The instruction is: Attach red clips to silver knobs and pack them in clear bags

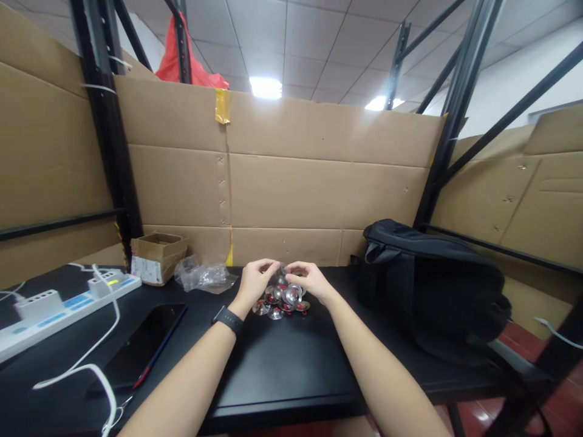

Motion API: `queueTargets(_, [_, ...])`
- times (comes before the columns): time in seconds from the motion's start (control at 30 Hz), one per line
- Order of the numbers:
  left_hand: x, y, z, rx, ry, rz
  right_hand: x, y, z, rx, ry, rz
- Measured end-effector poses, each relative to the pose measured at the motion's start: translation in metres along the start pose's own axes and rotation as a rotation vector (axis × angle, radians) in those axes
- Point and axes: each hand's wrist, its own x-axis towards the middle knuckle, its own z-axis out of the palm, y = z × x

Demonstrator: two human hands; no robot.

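A heap of shiny, silvery, cup-shaped round pieces (291,295) with small red parts sits on the black tabletop, between and just below my hands. My left hand (255,284) is at the heap's upper left, thumb and fingers pinched together near its top. From the other side, my right hand (310,281) reaches in with curved fingers closed toward the same spot. A small greyish piece shows between the fingertips, too small and partly covered to make out. A dark watch (228,318) is on my left wrist.
A crumpled clear plastic bag (204,276) and a small open cardboard box (159,255) stand at the back left. Nearer lie a dark tablet (148,343), white cables and a power strip (68,306). A black backpack (432,285) is on the right; cardboard walls (291,188) enclose the desk.
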Motion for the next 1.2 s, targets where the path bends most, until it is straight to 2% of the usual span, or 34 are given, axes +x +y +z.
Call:
queueTargets(0.2, [0.007, -0.006, -0.006, 0.018, 0.139, 0.003, 0.004, 0.013, -0.002, -0.114, 0.044, -0.015])
queueTargets(0.3, [0.013, -0.006, -0.025, 0.146, 0.287, 0.047, 0.007, 0.026, -0.003, -0.267, 0.078, -0.062])
queueTargets(0.4, [0.018, -0.008, -0.057, 0.419, 0.353, 0.173, 0.016, 0.041, -0.006, -0.461, 0.104, -0.108])
queueTargets(0.47, [0.021, -0.015, -0.081, 0.601, 0.380, 0.198, 0.025, 0.051, -0.008, -0.600, 0.079, -0.050])
queueTargets(0.57, [0.020, -0.037, -0.111, 0.785, 0.442, 0.109, 0.041, 0.063, -0.008, -0.821, -0.026, 0.171])
queueTargets(0.67, [0.013, -0.061, -0.126, 0.930, 0.434, -0.015, 0.056, 0.070, -0.006, -0.897, -0.126, 0.286])
queueTargets(0.73, [0.008, -0.067, -0.125, 1.000, 0.418, -0.094, 0.062, 0.073, -0.004, -0.883, -0.156, 0.273])
queueTargets(0.8, [0.007, -0.062, -0.118, 1.039, 0.406, -0.136, 0.067, 0.074, -0.003, -0.867, -0.180, 0.244])
queueTargets(1.0, [0.015, -0.029, -0.090, 1.007, 0.354, -0.036, 0.074, 0.073, -0.004, -0.839, -0.242, 0.151])
queueTargets(1.07, [0.017, -0.024, -0.081, 0.964, 0.304, 0.008, 0.074, 0.071, -0.007, -0.852, -0.205, 0.136])
queueTargets(1.2, [0.016, -0.025, -0.058, 0.820, 0.134, 0.067, 0.072, 0.059, -0.011, -0.881, -0.037, 0.107])
